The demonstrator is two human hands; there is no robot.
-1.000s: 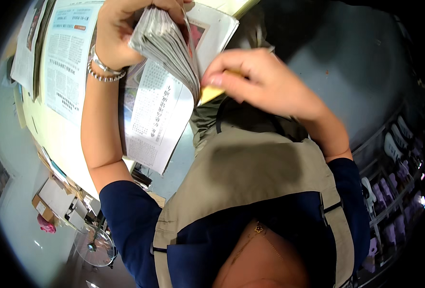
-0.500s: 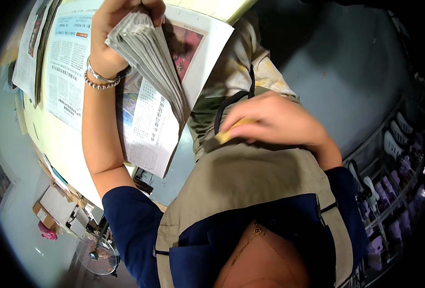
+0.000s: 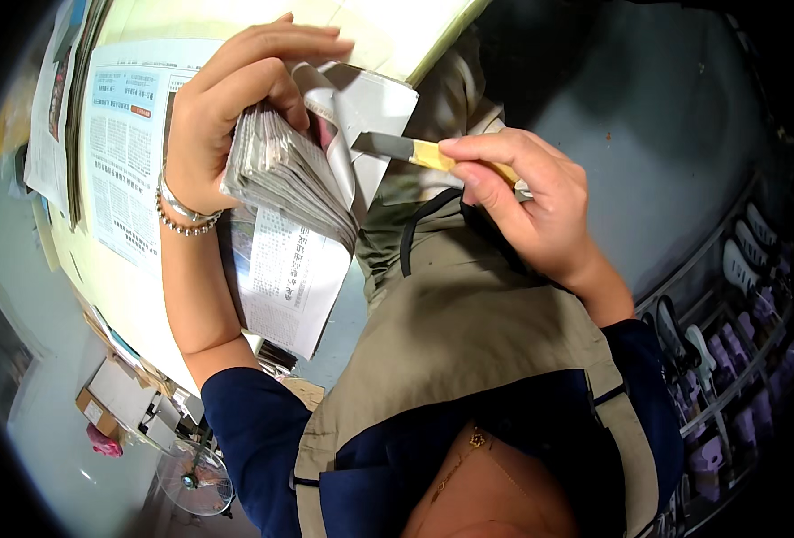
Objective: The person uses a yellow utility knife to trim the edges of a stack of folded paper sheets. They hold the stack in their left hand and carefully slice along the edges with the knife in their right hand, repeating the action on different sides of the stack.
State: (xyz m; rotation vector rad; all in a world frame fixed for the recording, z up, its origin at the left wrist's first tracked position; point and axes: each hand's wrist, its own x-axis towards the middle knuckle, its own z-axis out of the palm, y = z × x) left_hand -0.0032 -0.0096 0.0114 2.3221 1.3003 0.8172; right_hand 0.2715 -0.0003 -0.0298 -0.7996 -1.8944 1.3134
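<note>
A thick folded stack of newspapers [image 3: 285, 170] stands bent at the edge of the pale yellow table, its layered fold toward me. My left hand [image 3: 245, 94] grips the top of this stack, some fingers stretched over it and a sheet curling up beside them. In my right hand [image 3: 545, 202] is a knife [image 3: 426, 154] with a flat grey blade and yellow wrapping on its handle, pinched between thumb and fingers. The blade's tip is close to the right side of the curled sheet; whether they touch I cannot tell.
Under my left arm, a printed newspaper sheet [image 3: 128, 157] lies on the table [image 3: 375, 22]. More papers [image 3: 49, 134] are piled at the far left. A fan [image 3: 195, 480] and a carton [image 3: 97, 412] stand lower left. At right is a rack [image 3: 715, 408] with purple and white shaped pieces.
My right hand has lifted the knife from the apron toward the newspapers. My left hand has shifted slightly down and its fingers have spread; a sheet now curls up from the stack.
</note>
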